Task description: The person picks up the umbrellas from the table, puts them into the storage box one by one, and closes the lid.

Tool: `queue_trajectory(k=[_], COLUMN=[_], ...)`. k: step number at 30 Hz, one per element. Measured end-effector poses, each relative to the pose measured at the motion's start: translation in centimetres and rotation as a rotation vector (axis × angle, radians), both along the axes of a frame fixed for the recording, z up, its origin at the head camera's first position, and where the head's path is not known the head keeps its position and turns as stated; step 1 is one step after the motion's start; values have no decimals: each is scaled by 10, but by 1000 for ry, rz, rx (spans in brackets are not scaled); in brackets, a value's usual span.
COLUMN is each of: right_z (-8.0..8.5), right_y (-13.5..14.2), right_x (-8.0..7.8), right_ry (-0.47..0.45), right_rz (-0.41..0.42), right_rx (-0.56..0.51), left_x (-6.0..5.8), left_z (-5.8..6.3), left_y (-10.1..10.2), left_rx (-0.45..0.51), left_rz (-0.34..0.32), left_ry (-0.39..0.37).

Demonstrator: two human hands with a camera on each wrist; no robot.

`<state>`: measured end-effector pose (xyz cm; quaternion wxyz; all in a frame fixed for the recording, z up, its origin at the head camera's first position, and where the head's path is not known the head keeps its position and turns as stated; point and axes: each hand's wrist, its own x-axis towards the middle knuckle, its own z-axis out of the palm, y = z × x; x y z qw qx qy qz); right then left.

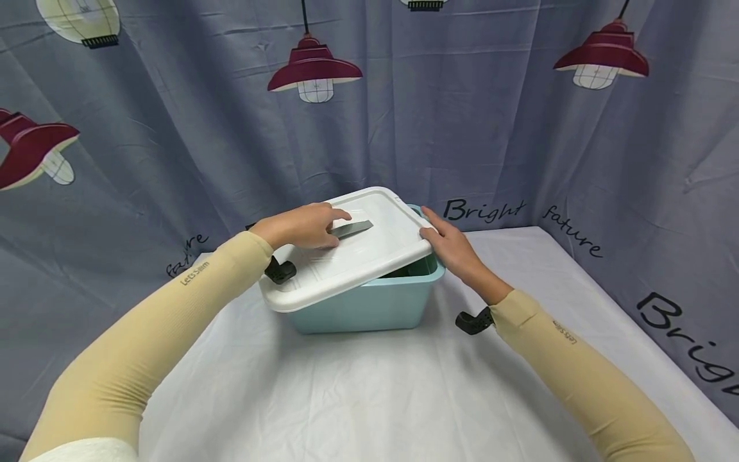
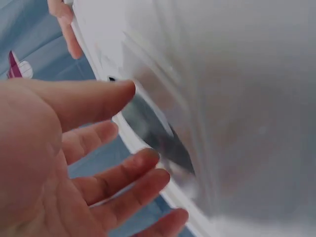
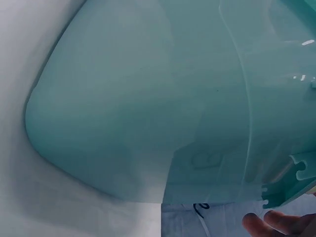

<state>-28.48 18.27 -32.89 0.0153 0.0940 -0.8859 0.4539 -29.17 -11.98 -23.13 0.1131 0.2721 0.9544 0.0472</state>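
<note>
A white lid (image 1: 387, 244) lies tilted across a light teal plastic box (image 1: 364, 308), its near left corner jutting past the rim. On the right, the box's opening shows in a narrow dark gap. My right hand (image 1: 453, 250) grips the lid's right edge, thumb on top; in the right wrist view only its fingertips (image 3: 269, 224) appear beside the box. Over the lid, my left hand (image 1: 306, 226) spreads thumb and fingers around a flat grey strip (image 1: 358, 228). The left wrist view shows that strip (image 2: 153, 131) beyond the parted fingers; its kind is unclear.
The box stands on a table with a white cloth (image 1: 369, 398). Grey-blue curtains (image 1: 462, 128) printed with lamps and lettering hang behind and at both sides. A black wrist mount (image 1: 475, 322) juts out by the right wrist, another (image 1: 280, 271) by the left.
</note>
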Motion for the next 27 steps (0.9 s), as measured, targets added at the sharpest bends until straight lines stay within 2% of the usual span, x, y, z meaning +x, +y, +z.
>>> queue_trajectory(k=[9, 12, 14, 17, 20, 27], right_z=[-1, 0, 0, 0, 0, 2], right_y=[-1, -1, -1, -1, -1, -1], right_x=[2, 3, 2, 2, 1, 5], right_ry=[4, -4, -6, -9, -14, 9], right_rz=[-10, -9, -8, -7, -10, -4], right_rx=[2, 7, 11, 20, 24, 51], left_x=[42, 53, 59, 63, 66, 62], left_z=[-1, 0, 0, -4, -8, -13], left_y=[-47, -62, -70, -78, -81, -87], left_rx=[-59, -46, -34, -15, -24, -37], left_rz=[156, 212, 243, 265, 278, 297], left_ry=[164, 152, 110, 72, 67, 59])
